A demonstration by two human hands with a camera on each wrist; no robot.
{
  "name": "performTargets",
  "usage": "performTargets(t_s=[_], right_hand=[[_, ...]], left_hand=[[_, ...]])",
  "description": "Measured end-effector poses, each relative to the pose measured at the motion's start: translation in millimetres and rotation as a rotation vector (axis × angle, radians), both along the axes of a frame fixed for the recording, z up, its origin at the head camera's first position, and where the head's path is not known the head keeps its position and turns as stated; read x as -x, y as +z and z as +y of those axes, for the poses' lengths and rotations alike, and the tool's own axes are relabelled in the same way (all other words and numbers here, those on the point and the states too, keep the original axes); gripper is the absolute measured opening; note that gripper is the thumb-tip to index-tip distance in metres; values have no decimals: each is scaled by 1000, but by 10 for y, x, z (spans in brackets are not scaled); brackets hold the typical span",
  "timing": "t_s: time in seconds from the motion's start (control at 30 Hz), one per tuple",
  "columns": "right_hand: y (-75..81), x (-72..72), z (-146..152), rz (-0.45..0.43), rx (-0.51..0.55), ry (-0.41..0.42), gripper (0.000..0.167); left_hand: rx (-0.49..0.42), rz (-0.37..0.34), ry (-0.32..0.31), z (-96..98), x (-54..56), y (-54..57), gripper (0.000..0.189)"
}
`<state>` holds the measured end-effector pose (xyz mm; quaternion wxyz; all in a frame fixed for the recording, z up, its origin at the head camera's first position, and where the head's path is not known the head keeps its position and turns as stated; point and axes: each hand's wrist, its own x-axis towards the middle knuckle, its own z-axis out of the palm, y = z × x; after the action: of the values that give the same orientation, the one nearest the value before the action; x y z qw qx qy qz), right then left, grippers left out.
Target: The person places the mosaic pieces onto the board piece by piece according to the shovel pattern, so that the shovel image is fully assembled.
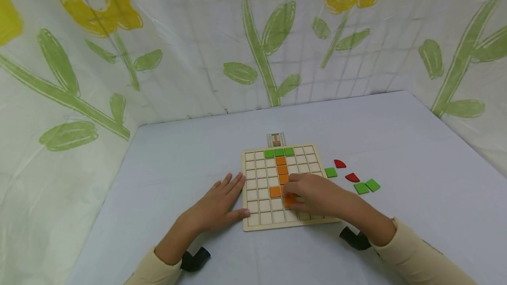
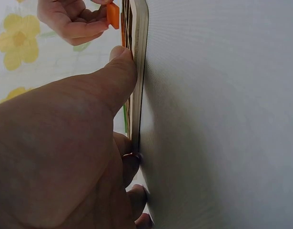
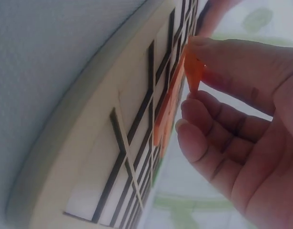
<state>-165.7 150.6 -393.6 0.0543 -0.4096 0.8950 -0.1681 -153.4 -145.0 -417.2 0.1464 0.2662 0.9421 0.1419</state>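
A wooden grid board [image 1: 264,206] lies on the table with square tiles in its cells. Along its far row sit three green tiles [image 1: 279,153], and below them runs a column of orange tiles [image 1: 282,169]. One more orange tile [image 1: 275,191] is left of that column's lower part. My right hand [image 1: 317,192] pinches an orange square tile [image 3: 194,69] between thumb and fingers, tilted just above the board near the column's lower end. It hides some cells beneath. My left hand [image 1: 218,206] lies spread at the board's left edge, thumb and fingertips touching it.
Right of the board lie loose green tiles [image 1: 361,188] and two red quarter-circle pieces [image 1: 352,177]. A small printed picture card [image 1: 276,140] lies just beyond the board's far edge. A flower-painted white curtain [image 1: 178,78] stands behind the table.
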Motion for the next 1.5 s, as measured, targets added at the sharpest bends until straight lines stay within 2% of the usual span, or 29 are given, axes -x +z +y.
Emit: performTargets(t_s=[0.2, 0.47, 0.67, 1.07, 1.2, 1.3, 1.4, 1.5], right_hand=[[18, -17, -19, -10, -24, -20, 16], [91, -31, 13, -108, -73, -60, 25], [81, -33, 5, -104, -80, -47, 26], [96, -32, 54, -102, -107, -52, 17], [203, 15, 200, -155, -145, -116, 17], [294, 102, 376, -172, -153, -183, 16], [353, 207, 595, -178, -171, -267, 22], [388, 292, 817, -230, -240, -372, 24]], left_hand=[[2, 11, -14, -9, 17, -26, 91], [19, 25, -13, -19, 23, -55, 92], [4, 10, -11, -14, 18, -26, 92], [8, 15, -2, -13, 6, -16, 92], [7, 12, 1, -11, 3, -14, 91], [-2, 11, -1, -10, 1, -15, 91], [0, 11, -4, -10, 3, -18, 91], [3, 19, -5, -11, 5, -23, 91]])
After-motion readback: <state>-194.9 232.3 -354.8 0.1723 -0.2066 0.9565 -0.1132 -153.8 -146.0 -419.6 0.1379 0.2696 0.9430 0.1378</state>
